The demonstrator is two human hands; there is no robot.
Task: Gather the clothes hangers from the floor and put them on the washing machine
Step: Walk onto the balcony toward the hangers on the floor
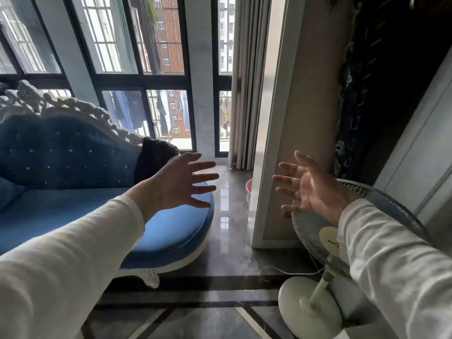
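Both your hands are held out empty with fingers spread, left hand over the blue sofa, right hand in front of the standing fan. No hangers or washing machine show anywhere; the bare floor runs ahead between your hands toward the window, so neither hand is nearer

Open strip of floor runs fwd btwn sofa on left & panel w/ fan on right, both hands spread above it holding nothing, curtain & pink tub at far end.
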